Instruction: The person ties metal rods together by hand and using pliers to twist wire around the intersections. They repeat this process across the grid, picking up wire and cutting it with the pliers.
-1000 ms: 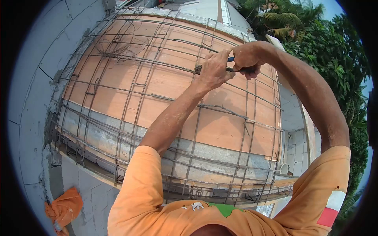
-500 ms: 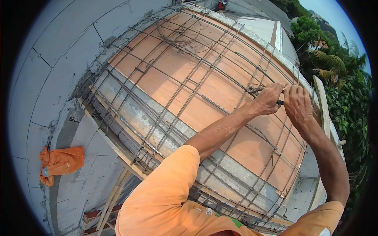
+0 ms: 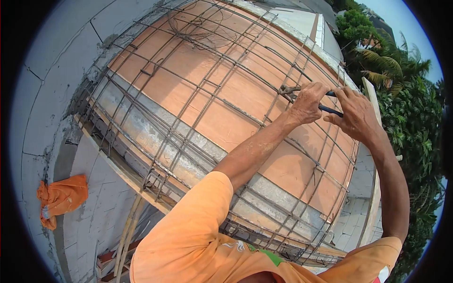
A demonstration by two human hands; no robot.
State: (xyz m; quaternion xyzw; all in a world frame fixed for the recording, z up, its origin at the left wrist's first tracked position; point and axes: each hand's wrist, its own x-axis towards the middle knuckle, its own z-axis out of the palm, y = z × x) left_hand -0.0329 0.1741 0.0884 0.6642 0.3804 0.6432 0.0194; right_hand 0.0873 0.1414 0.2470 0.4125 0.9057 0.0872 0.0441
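A pair of pincers (image 3: 331,110) with dark handles is held above the rebar mesh (image 3: 212,92). Its metal jaws (image 3: 289,92) are at a crossing of the bars. My left hand (image 3: 307,104) is closed around the pincers just behind the jaws; its curled fingers hide part of the tool. My right hand (image 3: 356,113) is at the handle ends, fingers bent over the upper handle and thumb near the lower one. The handles stand apart. Any tie wire at the jaws is too small to make out.
Orange-brown plywood panels (image 3: 207,118) lie under the mesh. A tangle of thin wire (image 3: 200,35) rests on the bars at the far side. A block wall (image 3: 56,94) rises at left, with an orange cloth (image 3: 66,195) near it. A timber plank (image 3: 373,174) runs along the right edge.
The pincers' handles have spread apart, and the fingers of my right hand have loosened from their tight grip. The view has shifted slightly, moving the scene left.
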